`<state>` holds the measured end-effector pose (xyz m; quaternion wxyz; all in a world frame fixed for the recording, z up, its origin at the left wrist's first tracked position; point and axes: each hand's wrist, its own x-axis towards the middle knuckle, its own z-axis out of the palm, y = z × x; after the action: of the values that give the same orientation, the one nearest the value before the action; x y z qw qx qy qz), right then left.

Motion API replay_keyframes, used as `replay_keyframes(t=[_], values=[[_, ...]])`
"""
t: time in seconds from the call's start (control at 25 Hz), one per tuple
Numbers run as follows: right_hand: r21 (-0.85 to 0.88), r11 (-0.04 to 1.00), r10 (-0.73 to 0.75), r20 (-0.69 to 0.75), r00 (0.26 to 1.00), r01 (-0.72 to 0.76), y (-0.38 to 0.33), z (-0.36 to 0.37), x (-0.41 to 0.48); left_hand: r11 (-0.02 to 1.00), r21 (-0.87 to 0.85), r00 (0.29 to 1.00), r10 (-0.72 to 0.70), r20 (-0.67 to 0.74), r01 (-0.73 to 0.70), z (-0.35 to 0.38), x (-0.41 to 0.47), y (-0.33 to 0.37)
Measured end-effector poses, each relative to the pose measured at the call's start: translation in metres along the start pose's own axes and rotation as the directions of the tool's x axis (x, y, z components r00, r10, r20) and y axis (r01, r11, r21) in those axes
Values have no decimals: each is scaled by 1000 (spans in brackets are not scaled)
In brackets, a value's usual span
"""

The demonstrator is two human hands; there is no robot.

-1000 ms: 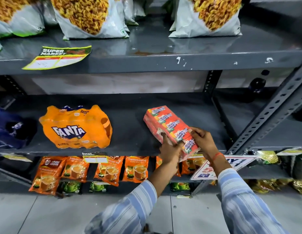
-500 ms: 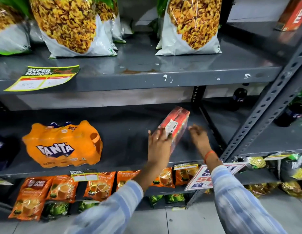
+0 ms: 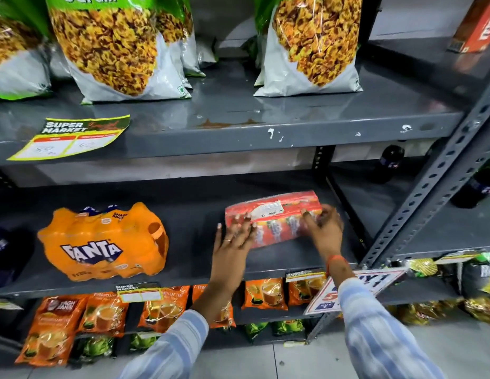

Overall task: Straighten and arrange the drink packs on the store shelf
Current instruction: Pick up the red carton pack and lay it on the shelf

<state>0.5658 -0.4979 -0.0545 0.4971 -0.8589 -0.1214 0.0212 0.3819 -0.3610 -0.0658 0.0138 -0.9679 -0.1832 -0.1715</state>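
While both hands are up on the middle shelf [image 3: 189,277], the whole thing comes down to how the red drink pack [image 3: 274,217] sits between them. Nearest the camera, striped sleeves are seen coming up from below, with tea pouches [image 3: 264,294] hung on the rack under the shelf edge, below the wrists.

The left hand [image 3: 232,239] is laid flat against the pack's left end, its fingers [image 3: 245,224] spread apart and pressed on the wrap rather than curled round it. The right hand [image 3: 324,228] is set on the pack's right end, fingers apart and draped over the front face; whether anything is actually pinched there can't be told, it's a bit blurred. So the pack is bracketed, one hand per end, neither clearly nearer.

The pack's long axis is run left to right, roughly along the shelf front, slightly tilted up toward the right. It's rested on its long side, well back from the shelf lip. Probably only a small squaring nudge is still needed.

Well off to the left of the left fingers, the orange Fanta pack [image 3: 101,242] is lying apart, skewed a bit, untouched.

Farther back and above the fingers, snack bags [image 3: 309,45] are stood on the upper shelf.
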Motion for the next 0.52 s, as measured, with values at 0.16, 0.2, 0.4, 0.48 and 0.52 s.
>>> replay_keyframes(t=[0.16, 0.2, 0.4, 0.48, 0.52], values=[[-157, 985, -73, -2, 997, 71, -3, -3, -22, 889, -403, 968, -144, 207, 218, 3, 3, 39], [-135, 983, -117, 72, 990, 126, -8, -4, -17, 822, -512, 960, -146, 238, 251, 0, 10, 58], [90, 995, -41, -78, 996, 48, -11, -29, -14, 489, -767, 909, -184, 374, 415, -11, 34, 90], [180, 983, -9, -145, 989, 35, -2, -27, -37, 484, -766, 903, -162, 397, 423, -12, 45, 71], [244, 969, -12, -145, 989, 48, 0, -22, -53, 464, -778, 902, -132, 412, 424, -13, 54, 61]])
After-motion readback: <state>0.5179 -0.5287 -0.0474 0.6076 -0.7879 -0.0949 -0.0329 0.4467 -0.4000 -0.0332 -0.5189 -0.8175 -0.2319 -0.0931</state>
